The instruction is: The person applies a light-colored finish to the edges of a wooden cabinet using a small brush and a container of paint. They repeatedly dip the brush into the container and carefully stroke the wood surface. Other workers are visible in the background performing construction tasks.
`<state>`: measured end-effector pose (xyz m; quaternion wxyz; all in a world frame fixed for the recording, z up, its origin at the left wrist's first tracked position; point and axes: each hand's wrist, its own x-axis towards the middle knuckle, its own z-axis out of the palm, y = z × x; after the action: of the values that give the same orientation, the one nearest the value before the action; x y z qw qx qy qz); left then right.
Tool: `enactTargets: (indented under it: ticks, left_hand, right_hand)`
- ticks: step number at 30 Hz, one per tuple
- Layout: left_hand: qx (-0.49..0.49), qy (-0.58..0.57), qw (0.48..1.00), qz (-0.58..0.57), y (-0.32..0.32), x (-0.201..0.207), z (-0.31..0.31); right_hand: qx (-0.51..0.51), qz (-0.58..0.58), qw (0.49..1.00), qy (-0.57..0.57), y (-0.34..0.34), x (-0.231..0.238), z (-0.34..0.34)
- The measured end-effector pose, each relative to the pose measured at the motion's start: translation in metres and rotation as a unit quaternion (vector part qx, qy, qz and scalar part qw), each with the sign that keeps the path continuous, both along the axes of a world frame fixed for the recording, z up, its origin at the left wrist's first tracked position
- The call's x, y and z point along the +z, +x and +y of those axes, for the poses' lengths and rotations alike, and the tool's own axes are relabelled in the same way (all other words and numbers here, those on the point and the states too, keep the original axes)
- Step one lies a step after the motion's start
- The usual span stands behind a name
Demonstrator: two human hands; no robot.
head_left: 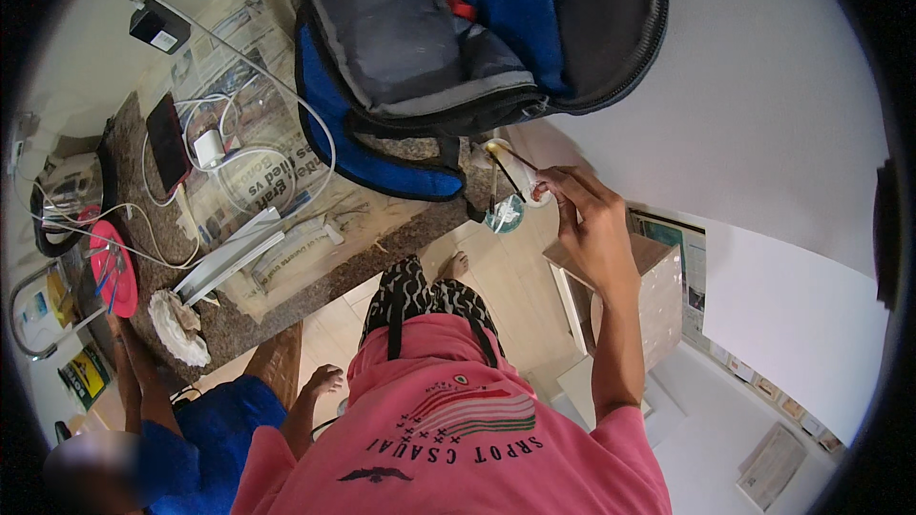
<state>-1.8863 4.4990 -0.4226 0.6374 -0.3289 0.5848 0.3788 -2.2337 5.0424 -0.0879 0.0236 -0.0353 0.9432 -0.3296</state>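
My right hand [590, 219] is raised beside the counter's right end, its thumb and fingers pinched on a thin dark stick [516, 158]. The stick's far end meets a small yellow glow [493, 147]; whether it is a flame I cannot tell. Just below that stands a small teal cup [505, 214] with white stuff in it and dark sticks leaning up from it. A whitish object [541, 193] shows behind my fingertips, partly hidden. My left hand [325, 380] hangs low by my side, fingers loosely apart and holding nothing.
An unzipped grey and blue backpack [429, 48] fills the counter's far side. On newspaper [272, 148] lie a phone [168, 145], a white charger [208, 148] and cables. At left, a person in blue [210, 439] reaches toward a pink plate [114, 269]. A wooden cabinet [644, 296] stands right.
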Motion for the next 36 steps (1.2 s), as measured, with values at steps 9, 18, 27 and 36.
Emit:
enactTargets:
  ticks: [9,18,27,36]
  left_hand:
    - [0.005,-0.029,0.999,-0.024,-0.006,-0.004,0.001]
    - [0.042,-0.02,0.999,-0.005,-0.003,-0.012,-0.002]
    - [0.026,-0.027,0.999,0.003,0.008,-0.008,0.015]
    - [0.017,-0.009,1.0,0.009,-0.001,-0.014,0.01]
  right_hand:
    - [-0.025,-0.007,1.0,-0.017,-0.007,-0.023,0.001]
    - [-0.033,0.089,0.995,0.01,-0.017,-0.032,-0.007]
    - [-0.064,0.158,0.985,0.027,-0.012,-0.03,-0.009]
    - [-0.093,0.107,0.99,-0.004,-0.006,-0.049,-0.01]
